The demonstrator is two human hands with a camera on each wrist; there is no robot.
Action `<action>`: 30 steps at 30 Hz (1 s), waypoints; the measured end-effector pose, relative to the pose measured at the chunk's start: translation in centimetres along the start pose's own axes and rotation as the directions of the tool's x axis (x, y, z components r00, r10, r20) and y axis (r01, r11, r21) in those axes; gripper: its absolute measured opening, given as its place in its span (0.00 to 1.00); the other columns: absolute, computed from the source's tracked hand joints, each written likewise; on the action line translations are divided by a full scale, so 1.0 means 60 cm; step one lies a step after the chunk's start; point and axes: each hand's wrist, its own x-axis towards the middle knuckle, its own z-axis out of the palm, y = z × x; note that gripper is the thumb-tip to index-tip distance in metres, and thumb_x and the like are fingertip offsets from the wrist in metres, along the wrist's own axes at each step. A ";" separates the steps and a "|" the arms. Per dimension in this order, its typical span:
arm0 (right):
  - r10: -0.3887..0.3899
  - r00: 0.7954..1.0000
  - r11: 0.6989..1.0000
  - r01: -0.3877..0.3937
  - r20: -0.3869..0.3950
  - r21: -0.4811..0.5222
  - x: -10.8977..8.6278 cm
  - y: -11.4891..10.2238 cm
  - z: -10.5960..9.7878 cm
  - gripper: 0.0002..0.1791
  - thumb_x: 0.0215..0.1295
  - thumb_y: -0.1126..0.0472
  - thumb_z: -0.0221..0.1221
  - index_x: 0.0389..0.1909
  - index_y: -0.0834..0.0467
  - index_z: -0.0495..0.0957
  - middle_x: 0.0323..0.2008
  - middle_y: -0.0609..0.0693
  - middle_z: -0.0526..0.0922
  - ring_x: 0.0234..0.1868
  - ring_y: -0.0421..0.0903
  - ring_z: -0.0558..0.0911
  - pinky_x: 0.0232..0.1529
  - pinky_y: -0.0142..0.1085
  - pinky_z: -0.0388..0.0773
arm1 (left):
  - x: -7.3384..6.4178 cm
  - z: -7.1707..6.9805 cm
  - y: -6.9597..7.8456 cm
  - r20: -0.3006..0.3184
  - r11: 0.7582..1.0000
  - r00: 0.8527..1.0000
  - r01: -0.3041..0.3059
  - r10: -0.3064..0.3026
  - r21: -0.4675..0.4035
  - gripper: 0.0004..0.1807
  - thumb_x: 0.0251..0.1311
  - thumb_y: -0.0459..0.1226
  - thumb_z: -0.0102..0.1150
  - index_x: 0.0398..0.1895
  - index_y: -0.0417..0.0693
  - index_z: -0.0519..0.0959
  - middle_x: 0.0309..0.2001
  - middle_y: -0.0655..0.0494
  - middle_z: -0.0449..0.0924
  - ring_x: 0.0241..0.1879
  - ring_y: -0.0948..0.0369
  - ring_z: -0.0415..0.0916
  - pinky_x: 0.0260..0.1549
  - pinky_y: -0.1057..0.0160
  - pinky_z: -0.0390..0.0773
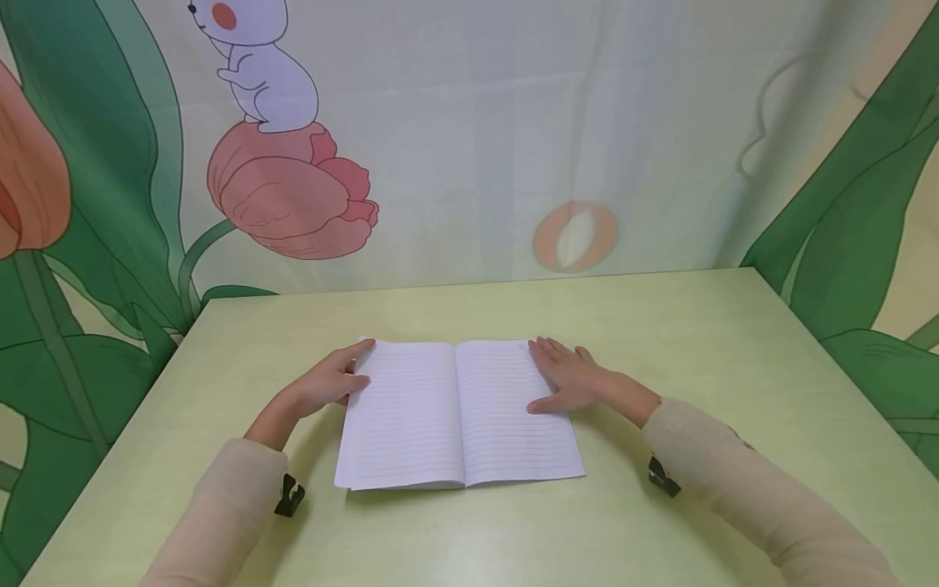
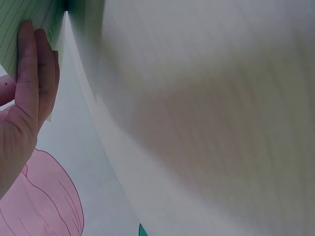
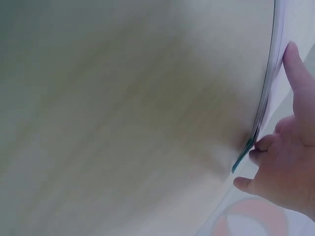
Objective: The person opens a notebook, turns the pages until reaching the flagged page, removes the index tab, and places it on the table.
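Observation:
An open lined notebook lies on the table, its ruled pages bare of writing. At its upper left edge my left hand grips the left-hand pages, thumb on top. In the left wrist view, straight fingers lie against a shaded lined page. My right hand rests spread on the upper right page, with its thumb pointing inward over the lines. In the right wrist view the thumb lies along the page, and the other fingers are near the notebook's edge.
The pale green table extends around the notebook. Behind it hangs a curtain printed with a rabbit and flowers. Large printed leaves border the right side. A black clip hangs by the left sleeve, another black clip by the right.

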 end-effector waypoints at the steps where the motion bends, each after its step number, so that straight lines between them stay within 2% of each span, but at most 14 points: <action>1: 0.008 1.000 1.000 -0.008 -0.005 0.003 0.001 0.001 0.000 0.57 0.54 0.35 0.56 0.69 0.67 0.39 0.69 0.64 0.42 0.68 0.60 0.42 0.58 0.63 0.41 | 0.000 0.000 0.000 0.003 1.000 1.000 0.000 0.000 0.002 0.35 0.64 0.28 0.44 0.70 0.38 0.42 0.54 0.30 0.61 0.39 0.51 0.71 0.33 0.59 0.76; 9: 0.027 1.000 1.000 -0.027 -0.002 -0.010 0.006 0.000 -0.004 0.59 0.51 0.34 0.58 0.69 0.68 0.39 0.69 0.64 0.44 0.68 0.60 0.43 0.58 0.63 0.42 | 0.003 -0.003 0.001 0.018 1.000 1.000 -0.005 0.005 0.008 0.34 0.64 0.28 0.43 0.70 0.37 0.41 0.60 0.28 0.55 0.42 0.50 0.71 0.33 0.58 0.76; 14: 0.032 0.999 0.999 -0.032 -0.005 -0.021 0.007 -0.002 -0.002 0.59 0.52 0.35 0.58 0.69 0.67 0.39 0.69 0.63 0.44 0.68 0.60 0.44 0.58 0.63 0.42 | 0.005 -0.003 -0.001 0.024 1.000 1.000 -0.014 0.014 0.003 0.35 0.64 0.28 0.43 0.70 0.37 0.40 0.60 0.28 0.55 0.44 0.49 0.70 0.34 0.58 0.76; 19: 0.036 0.999 0.999 -0.036 -0.011 0.012 0.007 -0.002 -0.001 0.58 0.52 0.37 0.59 0.69 0.66 0.38 0.69 0.62 0.44 0.68 0.60 0.43 0.58 0.63 0.42 | 0.006 -0.002 -0.001 0.025 1.000 1.000 -0.002 0.001 0.009 0.35 0.64 0.28 0.43 0.70 0.37 0.41 0.60 0.29 0.55 0.44 0.49 0.70 0.35 0.58 0.76; 23: 0.024 1.000 0.998 -0.022 -0.021 0.066 0.010 -0.001 0.003 0.58 0.52 0.40 0.61 0.69 0.66 0.38 0.69 0.63 0.45 0.68 0.60 0.43 0.58 0.63 0.43 | 0.006 -0.002 0.000 0.023 1.000 1.000 0.010 -0.010 0.014 0.34 0.64 0.28 0.43 0.70 0.38 0.41 0.62 0.31 0.54 0.44 0.49 0.70 0.35 0.58 0.76; 26: -0.014 0.999 0.994 0.019 -0.048 0.111 0.013 0.000 0.005 0.57 0.52 0.43 0.62 0.69 0.67 0.38 0.68 0.65 0.48 0.67 0.61 0.47 0.58 0.62 0.46 | 0.007 -0.002 0.000 0.019 1.000 1.000 0.015 -0.016 0.011 0.34 0.64 0.28 0.43 0.71 0.39 0.41 0.62 0.32 0.53 0.44 0.49 0.70 0.35 0.58 0.76; 28: -0.036 0.996 0.983 0.049 -0.080 0.179 0.012 -0.001 0.004 0.56 0.52 0.45 0.63 0.69 0.67 0.39 0.67 0.65 0.50 0.66 0.61 0.51 0.59 0.59 0.49 | 0.007 -0.001 0.000 0.023 1.000 1.000 0.012 -0.012 0.011 0.34 0.65 0.28 0.43 0.70 0.39 0.41 0.62 0.31 0.53 0.44 0.49 0.70 0.35 0.58 0.76; 30: -0.030 0.994 0.956 0.059 -0.105 0.288 0.010 -0.007 -0.001 0.54 0.53 0.46 0.62 0.69 0.66 0.41 0.67 0.64 0.52 0.66 0.60 0.53 0.60 0.55 0.51 | 0.007 -0.001 -0.001 0.019 1.000 1.000 0.014 -0.014 0.008 0.34 0.65 0.28 0.43 0.71 0.39 0.41 0.62 0.31 0.54 0.44 0.49 0.70 0.35 0.58 0.76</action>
